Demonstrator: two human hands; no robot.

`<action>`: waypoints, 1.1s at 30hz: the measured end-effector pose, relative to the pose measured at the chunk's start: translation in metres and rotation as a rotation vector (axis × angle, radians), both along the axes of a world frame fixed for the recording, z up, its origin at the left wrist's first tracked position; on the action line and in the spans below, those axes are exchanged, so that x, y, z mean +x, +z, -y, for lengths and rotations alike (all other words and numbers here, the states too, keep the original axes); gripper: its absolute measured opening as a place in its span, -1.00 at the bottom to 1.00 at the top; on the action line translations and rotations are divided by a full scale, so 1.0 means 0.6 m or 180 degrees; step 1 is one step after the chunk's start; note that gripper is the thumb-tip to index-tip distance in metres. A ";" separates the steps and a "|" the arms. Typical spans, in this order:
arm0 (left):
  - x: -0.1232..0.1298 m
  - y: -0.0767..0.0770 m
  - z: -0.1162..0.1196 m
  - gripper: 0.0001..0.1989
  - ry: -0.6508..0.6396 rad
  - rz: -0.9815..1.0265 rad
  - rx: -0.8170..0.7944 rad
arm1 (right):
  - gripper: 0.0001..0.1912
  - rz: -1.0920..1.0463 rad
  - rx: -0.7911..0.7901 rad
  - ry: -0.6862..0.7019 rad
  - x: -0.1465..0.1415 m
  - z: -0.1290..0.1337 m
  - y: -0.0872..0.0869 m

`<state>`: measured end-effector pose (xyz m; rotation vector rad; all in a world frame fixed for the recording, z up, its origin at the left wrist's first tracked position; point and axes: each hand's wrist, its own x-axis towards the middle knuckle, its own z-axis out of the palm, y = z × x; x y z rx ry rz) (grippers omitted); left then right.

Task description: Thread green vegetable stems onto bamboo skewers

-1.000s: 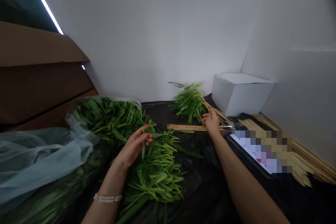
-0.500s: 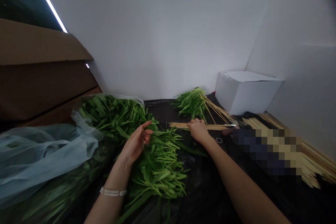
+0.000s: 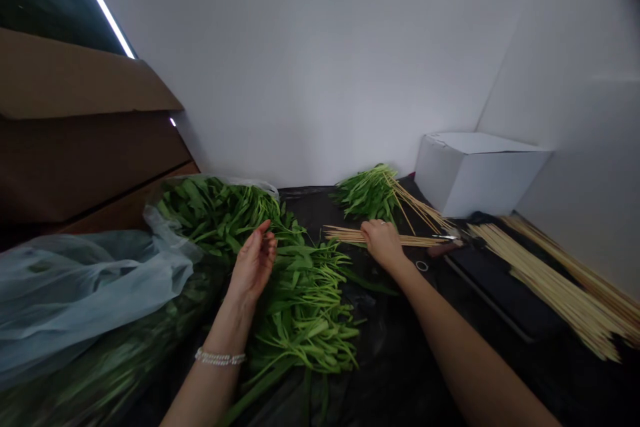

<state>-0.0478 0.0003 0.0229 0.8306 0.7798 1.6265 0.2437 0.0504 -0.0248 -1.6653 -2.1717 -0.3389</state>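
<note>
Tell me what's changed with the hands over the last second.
The right hand came left and down onto the bamboo skewers, seemingly closing on them. The left hand lifted slightly, open, above the leafy greens. The white cardboard box stayed put.

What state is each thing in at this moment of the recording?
Left hand, open, fingers spread
Right hand, curled over the skewers
Skewers, loose bundle lying flat
Water spinach, loose heap
Plastic bag, open, full of leafy stems
White box, closed
</note>
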 end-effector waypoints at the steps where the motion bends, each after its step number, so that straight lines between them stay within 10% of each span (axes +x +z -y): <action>1: 0.004 0.000 0.001 -0.55 -0.0038 -0.0085 0.0019 | -0.81 -0.0058 0.0122 0.0045 -0.002 0.001 0.003; 5: 0.020 -0.004 0.009 -0.27 -0.0099 -0.1291 0.0190 | -0.77 -0.0217 0.0632 0.0327 -0.014 0.008 0.011; 11: 0.030 -0.007 0.021 -0.86 -0.0719 -0.2940 0.0578 | -0.71 -0.0283 0.0972 0.0585 -0.029 0.020 0.019; 16: 0.054 -0.017 0.029 -0.89 -0.1404 -0.3381 0.0868 | -0.68 -0.0218 0.1038 0.0674 -0.036 0.027 0.025; 25: 0.058 -0.045 0.024 -0.81 -0.1222 -0.4231 0.1283 | -0.69 -0.0230 0.0954 0.0794 -0.046 0.037 0.033; 33: 0.055 -0.022 0.033 -0.85 -0.1756 -0.3823 0.1184 | -0.68 -0.0202 0.0924 0.0797 -0.049 0.038 0.032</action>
